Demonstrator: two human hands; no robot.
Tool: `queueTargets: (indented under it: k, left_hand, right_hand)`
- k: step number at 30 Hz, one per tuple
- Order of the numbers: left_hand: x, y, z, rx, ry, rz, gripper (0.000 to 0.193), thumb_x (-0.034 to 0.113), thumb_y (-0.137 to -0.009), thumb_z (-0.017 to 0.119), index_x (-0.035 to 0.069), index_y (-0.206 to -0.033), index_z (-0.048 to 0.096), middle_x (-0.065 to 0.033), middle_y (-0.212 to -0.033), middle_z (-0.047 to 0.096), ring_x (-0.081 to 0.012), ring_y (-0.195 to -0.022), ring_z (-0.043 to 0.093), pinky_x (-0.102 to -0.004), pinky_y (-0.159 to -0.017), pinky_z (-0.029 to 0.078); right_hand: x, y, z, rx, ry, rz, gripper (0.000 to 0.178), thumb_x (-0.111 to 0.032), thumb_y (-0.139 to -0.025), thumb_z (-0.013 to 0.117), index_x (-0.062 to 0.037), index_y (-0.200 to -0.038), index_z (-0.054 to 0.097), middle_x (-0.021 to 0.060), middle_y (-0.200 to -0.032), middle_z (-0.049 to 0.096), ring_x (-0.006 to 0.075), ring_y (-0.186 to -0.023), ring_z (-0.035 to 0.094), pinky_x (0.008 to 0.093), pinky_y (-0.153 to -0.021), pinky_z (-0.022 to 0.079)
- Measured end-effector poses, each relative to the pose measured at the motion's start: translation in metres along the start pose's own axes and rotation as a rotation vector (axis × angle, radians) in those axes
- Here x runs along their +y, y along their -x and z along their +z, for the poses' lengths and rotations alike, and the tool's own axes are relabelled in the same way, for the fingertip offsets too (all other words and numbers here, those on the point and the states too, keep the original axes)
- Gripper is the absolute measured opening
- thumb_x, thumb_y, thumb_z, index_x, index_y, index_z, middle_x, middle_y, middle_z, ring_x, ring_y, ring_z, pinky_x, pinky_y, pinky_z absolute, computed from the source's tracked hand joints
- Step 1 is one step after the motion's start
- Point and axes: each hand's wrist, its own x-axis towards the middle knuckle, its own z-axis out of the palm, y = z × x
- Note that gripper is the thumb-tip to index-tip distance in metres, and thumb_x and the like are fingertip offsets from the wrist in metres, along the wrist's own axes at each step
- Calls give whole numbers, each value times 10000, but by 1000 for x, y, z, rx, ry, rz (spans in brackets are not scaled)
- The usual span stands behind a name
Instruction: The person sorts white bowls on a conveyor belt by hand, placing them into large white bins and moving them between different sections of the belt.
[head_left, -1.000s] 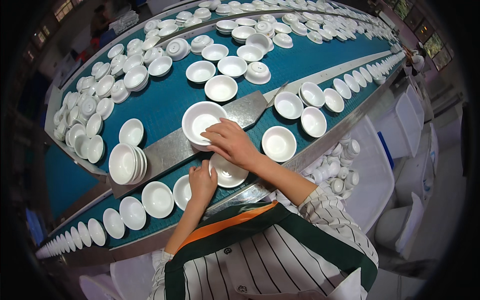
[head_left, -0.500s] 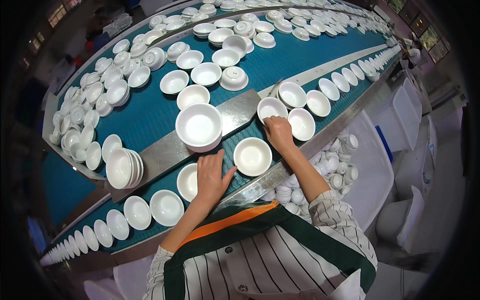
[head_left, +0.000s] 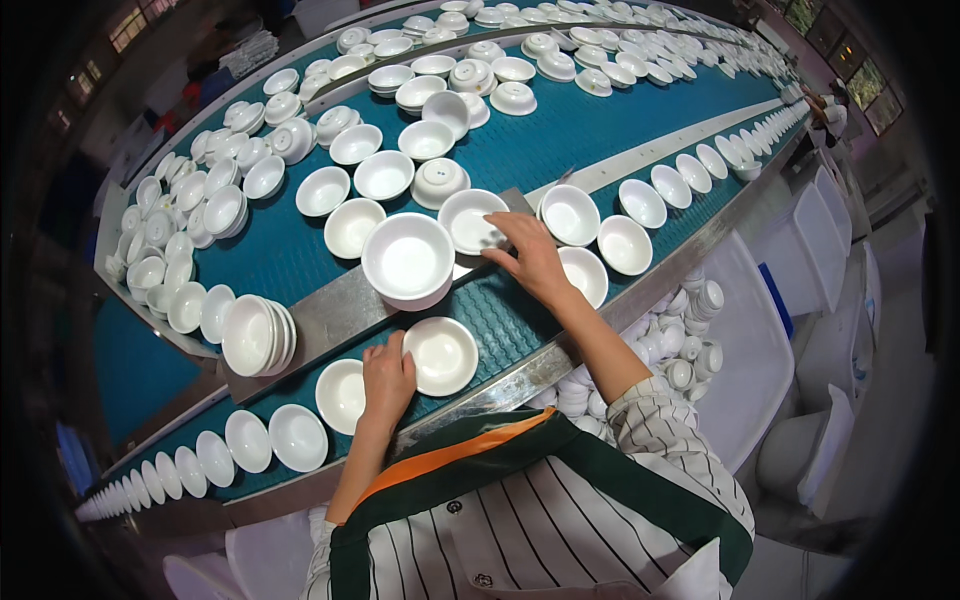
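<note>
My right hand [head_left: 530, 258] grips the right rim of a white bowl [head_left: 474, 221], thumb and fingers spread around its edge. That bowl is over the metal divider plate, just right of a white bowl stack [head_left: 407, 257]. Lower down, my left hand [head_left: 388, 380] is closed at the left rim of another white bowl [head_left: 441, 357] on the narrow teal belt; its underside fingers are partly hidden. Left of this hand a further bowl [head_left: 340, 396] sits on the same belt. Below my right wrist, a bowl [head_left: 582, 277] is partly covered by the forearm.
Many white bowls crowd the wide teal belt [head_left: 270, 235] beyond the metal divider [head_left: 330, 315]. A short stack of bowls [head_left: 250, 338] stands on the divider's left end. Rows of bowls line the narrow belt. A white bin [head_left: 750, 370] of small bowls stands right of me.
My right hand has carried a bowl leftward from the narrow belt to beside the stack. My left hand has moved down and left, onto a bowl that shifted left along the belt.
</note>
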Motion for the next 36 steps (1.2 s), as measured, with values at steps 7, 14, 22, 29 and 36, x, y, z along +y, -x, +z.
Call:
queueTargets:
  k: [7, 14, 22, 29, 36]
  left_hand:
    - [67, -30, 0, 245, 42, 173, 346, 56, -759, 628, -24, -1089, 557, -171, -978, 579, -345, -964, 537, -444, -885, 380]
    - [118, -79, 74, 8, 142, 149, 434, 283, -833, 656, -1, -1145, 556, -125, -837, 620, -302, -814, 567, -397, -745, 424]
    - [132, -99, 128, -117, 186, -24, 258, 172, -800, 590, 15, -997, 535, -226, -760, 632, -408, -693, 607, -466, -665, 456]
    - [105, -74, 77, -69, -49, -34, 232, 103, -778, 584, -5, -981, 552, -206, -742, 593, -371, -778, 570, -464, -828, 393]
    - [96, -49, 62, 137, -156, -104, 357, 24, -755, 588, -44, -1102, 539, -222, -906, 586, -375, -913, 534, -486, -939, 366]
  right_hand:
    - [82, 15, -36, -213, 588, 452, 395, -170, -643, 762, -20, -930, 536, 161, -824, 606, 329, -799, 603, 460, -655, 482]
    - [102, -16, -100, -7, -26, 745, 377, -298, -768, 669, 32, -949, 665, 176, -821, 679, 254, -705, 658, 337, -657, 502]
    - [85, -37, -83, 128, -183, 149, 236, -166, -782, 712, -16, -951, 646, 139, -854, 662, 268, -752, 649, 324, -650, 497]
    - [98, -34, -92, -103, -92, 15, 274, -167, -780, 708, -36, -1009, 632, 137, -944, 637, 317, -896, 588, 386, -827, 446]
    - [133, 65, -171, -190, 297, 440, 315, -185, -752, 735, -12, -987, 616, 154, -912, 646, 314, -893, 611, 386, -727, 497]
